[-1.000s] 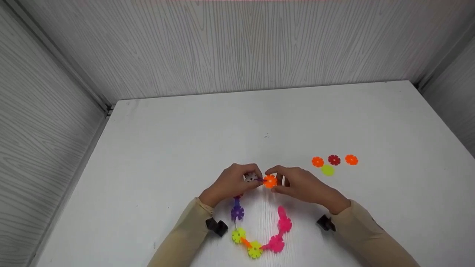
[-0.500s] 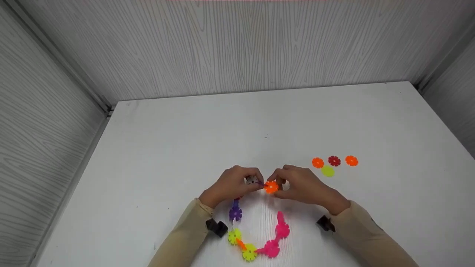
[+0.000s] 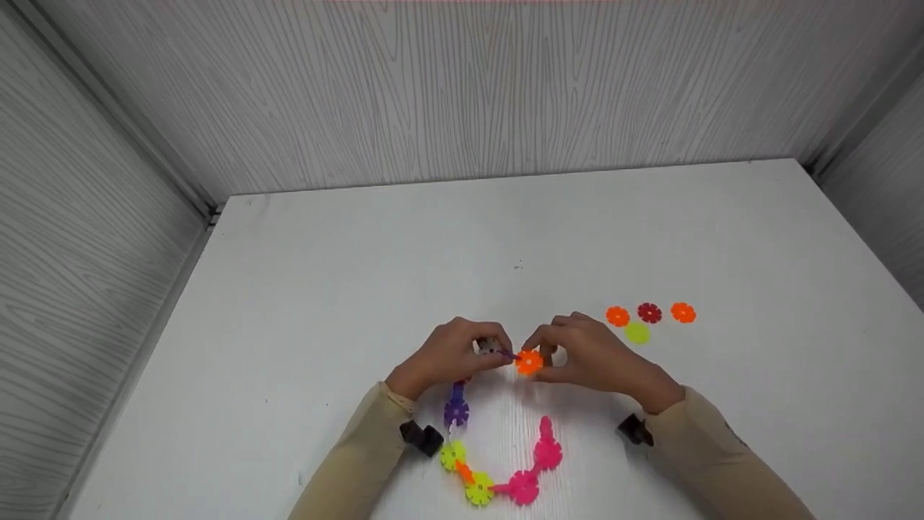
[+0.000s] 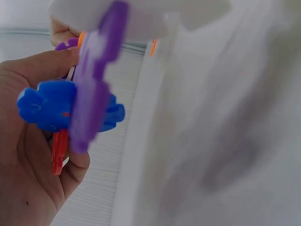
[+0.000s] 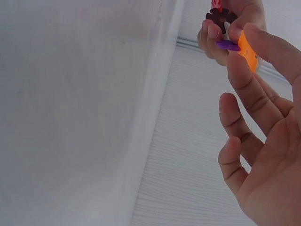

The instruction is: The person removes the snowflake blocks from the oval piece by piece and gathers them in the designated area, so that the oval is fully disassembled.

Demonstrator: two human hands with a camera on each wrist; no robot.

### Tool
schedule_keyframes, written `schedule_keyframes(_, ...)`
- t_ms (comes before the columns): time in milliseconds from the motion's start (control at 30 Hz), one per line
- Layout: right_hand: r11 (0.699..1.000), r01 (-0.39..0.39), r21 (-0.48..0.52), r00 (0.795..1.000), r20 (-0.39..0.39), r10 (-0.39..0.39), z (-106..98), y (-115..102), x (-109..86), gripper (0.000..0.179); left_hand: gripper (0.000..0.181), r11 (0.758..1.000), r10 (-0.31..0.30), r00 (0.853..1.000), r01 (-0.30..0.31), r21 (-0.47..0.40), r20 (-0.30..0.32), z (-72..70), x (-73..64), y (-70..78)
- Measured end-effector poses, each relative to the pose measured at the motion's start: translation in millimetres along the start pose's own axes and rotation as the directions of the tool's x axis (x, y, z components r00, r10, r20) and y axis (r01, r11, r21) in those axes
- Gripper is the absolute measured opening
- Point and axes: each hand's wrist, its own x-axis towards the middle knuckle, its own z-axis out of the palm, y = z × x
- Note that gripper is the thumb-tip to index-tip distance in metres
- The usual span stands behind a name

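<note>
In the head view my left hand (image 3: 455, 354) grips the upper end of a chain of flower-shaped notched plastic discs, with a grey disc (image 3: 488, 347) framed by its thumb and forefinger. A small purple disc (image 5: 227, 45) juts from its fingertips and meets an orange disc (image 3: 528, 362) at the edge. Thumb and forefinger of my right hand (image 3: 595, 357) pinch that orange disc from the right. Below hangs the rest of the chain: purple (image 3: 456, 412), yellow (image 3: 479, 490) and pink discs (image 3: 524, 488). Blue (image 4: 47, 106) and red discs (image 4: 59, 150) show close by the left palm.
To the right of my right hand lie two loose orange discs (image 3: 617, 316), a dark red disc (image 3: 650, 313) and a yellow disc (image 3: 637, 333) on the white table (image 3: 361, 253). Wood-grained panels (image 3: 462, 87) stand behind the table and along its sides.
The orange disc has shifted slightly toward me, with the right fingers now closer around it. The lower chain has swung a little left, and its pink end sits slightly lower.
</note>
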Motion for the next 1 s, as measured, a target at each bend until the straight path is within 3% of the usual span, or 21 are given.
schedule_keyframes(167,1.0,0.007,-0.02,1.0,-0.024,-0.007,0.1,-0.3,0.4,0.028,0.012,1.0,-0.014,1.0,0.014,-0.014,-0.003,-1.9,0.3,1.2)
schedule_keyframes(433,0.996,0.068,-0.061,0.995,-0.07,-0.072,1.4,1.0,-0.7,0.03,0.012,1.0,0.019,0.999,-0.019,-0.008,-0.026,-3.5,-1.0,0.8)
schedule_keyframes(567,0.996,0.072,-0.049,0.996,-0.056,-0.075,1.1,2.5,-0.2,0.031,0.012,0.999,0.014,1.0,-0.015,-0.036,-0.02,-3.8,-1.3,0.6)
schedule_keyframes(833,0.998,0.004,0.062,1.0,0.022,-0.006,4.4,4.6,-1.0,0.039,0.011,0.998,-0.012,1.0,0.01,-0.054,-0.028,-2.1,-2.4,1.8)
schedule_keyframes(1000,0.998,-0.014,0.069,0.999,0.042,0.011,3.9,1.5,-0.4,0.037,0.011,0.999,-0.013,1.0,0.012,-0.048,-0.021,-2.7,-2.2,3.2)
